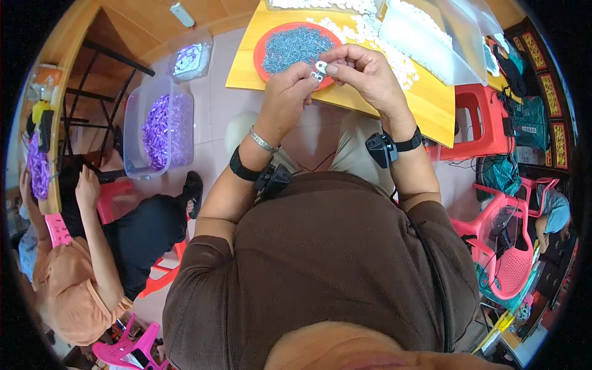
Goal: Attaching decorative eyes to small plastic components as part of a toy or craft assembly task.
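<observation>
The left hand (286, 94) and right hand (370, 75), close together, pinch small white pieces (321, 65) — over the red plate (258, 54); a slack pinch could drop one among the grey metal pins (295, 46).

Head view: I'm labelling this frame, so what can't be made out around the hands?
All in the head view:
Left hand: turned so its back hides the palm.
White piece at right hand: too small for exact shape.
Red plate: near rim partly behind left hand.
Clear tray: cut off by top edge.
</observation>
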Demonstrator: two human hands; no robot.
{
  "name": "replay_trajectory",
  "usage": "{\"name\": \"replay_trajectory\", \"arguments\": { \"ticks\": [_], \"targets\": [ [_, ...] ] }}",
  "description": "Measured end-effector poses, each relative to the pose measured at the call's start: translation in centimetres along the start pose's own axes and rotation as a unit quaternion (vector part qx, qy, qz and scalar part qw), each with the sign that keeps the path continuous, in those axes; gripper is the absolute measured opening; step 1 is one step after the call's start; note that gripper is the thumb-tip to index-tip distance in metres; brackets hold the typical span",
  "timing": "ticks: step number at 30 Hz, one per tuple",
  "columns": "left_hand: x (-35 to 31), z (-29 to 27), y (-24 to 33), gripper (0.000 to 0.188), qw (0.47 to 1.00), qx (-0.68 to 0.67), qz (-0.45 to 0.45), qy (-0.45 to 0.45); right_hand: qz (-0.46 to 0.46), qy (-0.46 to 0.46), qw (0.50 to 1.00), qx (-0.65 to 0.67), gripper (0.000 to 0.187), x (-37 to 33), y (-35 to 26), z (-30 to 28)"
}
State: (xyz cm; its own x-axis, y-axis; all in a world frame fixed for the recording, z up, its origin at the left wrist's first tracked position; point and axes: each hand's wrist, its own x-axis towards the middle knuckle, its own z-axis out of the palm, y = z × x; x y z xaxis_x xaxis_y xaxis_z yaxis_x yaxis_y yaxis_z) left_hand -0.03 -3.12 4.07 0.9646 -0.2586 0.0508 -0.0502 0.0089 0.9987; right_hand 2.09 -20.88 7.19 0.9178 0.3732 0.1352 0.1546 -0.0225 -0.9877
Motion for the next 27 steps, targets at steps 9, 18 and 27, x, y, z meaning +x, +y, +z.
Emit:
{"name": "replay_trajectory", "arguments": {
  "ticks": [9, 18, 27],
  "targets": [
    [-0.3, 0.5, 0.5, 0.014, 1.0, -0.002, 0.005, 0.008, -0.029, -0.007, 0.996, -0.08, 0.02, -0.4, 0.6, 0.4],
    [-0.1, 0.7, -0.1, 0.017, 0.992, -0.116, -0.033, 0.026, -0.063, 0.016, 0.994, -0.082, 0.026, -0.6, 1.2, 1.4],
    [-0.2, 0.7, -0.8, 0.018, 0.988, -0.145, -0.057, 0.019, -0.084, 0.001, 0.987, -0.138, 0.026, -0.7, 1.3, 1.2]
  ]
}}
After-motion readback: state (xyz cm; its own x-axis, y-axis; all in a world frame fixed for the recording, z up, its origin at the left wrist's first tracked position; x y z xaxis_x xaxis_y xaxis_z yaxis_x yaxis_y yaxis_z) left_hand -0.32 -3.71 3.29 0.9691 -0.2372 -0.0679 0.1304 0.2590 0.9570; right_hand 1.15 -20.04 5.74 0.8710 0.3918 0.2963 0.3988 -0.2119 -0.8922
